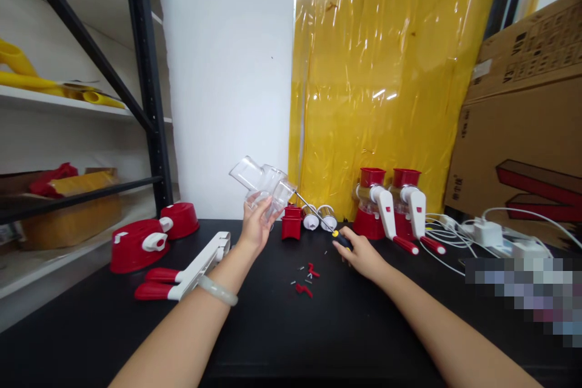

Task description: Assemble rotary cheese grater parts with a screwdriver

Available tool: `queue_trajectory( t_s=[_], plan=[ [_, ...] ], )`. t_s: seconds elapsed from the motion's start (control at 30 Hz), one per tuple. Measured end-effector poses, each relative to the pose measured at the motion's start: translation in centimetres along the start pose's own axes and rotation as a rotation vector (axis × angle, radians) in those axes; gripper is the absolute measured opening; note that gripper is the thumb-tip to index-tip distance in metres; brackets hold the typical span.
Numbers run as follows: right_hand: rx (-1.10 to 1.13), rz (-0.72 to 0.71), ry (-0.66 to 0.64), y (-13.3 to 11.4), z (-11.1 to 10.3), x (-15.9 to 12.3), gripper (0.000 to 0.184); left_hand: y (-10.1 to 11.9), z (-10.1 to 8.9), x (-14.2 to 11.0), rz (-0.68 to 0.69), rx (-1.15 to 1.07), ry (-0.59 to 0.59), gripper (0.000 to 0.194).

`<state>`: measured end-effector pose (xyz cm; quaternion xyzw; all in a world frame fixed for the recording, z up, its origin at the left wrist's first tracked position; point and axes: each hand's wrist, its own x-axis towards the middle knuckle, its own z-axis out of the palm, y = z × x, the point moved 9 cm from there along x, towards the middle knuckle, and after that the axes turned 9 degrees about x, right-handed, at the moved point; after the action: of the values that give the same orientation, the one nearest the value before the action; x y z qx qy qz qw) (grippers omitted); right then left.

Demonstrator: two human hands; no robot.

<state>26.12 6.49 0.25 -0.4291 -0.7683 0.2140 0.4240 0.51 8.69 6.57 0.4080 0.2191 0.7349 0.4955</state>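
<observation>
Left hand (257, 224) gripping clear plastic housing (269, 179), raised over centre of black table (282, 339). Right hand (359, 253) holding screwdriver (342, 240), tip at housing's right end. Nearer: red clips (304, 290), small screws (301, 268). Left: red bases (137, 248). Far right: two red-white grinders (373, 224).

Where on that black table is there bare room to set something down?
A free patch of table lies between left forearm and right forearm, nearer than the small red parts. Another lies left of the left forearm, nearer than the red handles. The back right is crowded: two red-and-white machines, white adapters.
</observation>
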Motion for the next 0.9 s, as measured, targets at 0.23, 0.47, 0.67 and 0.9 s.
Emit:
queue_trajectory(
  t_s=[0.23, 0.47, 0.67, 0.9],
  plan=[
    [0.012, -0.006, -0.001, -0.1, -0.1, 0.0, 0.023, -0.3, 0.0, -0.1, 0.005, 0.018, -0.012, 0.047],
    [0.007, -0.005, 0.01, 0.1, -0.2, 0.0, 0.022, -0.3, 0.2, -0.2, -0.006, 0.024, -0.012, 0.046],
    [-0.06, -0.029, 0.026, -0.2, -0.6, 0.0, 0.025, -0.3, 0.1, 0.0, 0.003, 0.03, -0.012, 0.048],
    [-0.229, -0.022, 0.084, -0.8, -1.5, -0.1, 0.026, 0.0, -0.2, 0.4, 0.044, 0.075, -0.016, 0.053]
  ],
)
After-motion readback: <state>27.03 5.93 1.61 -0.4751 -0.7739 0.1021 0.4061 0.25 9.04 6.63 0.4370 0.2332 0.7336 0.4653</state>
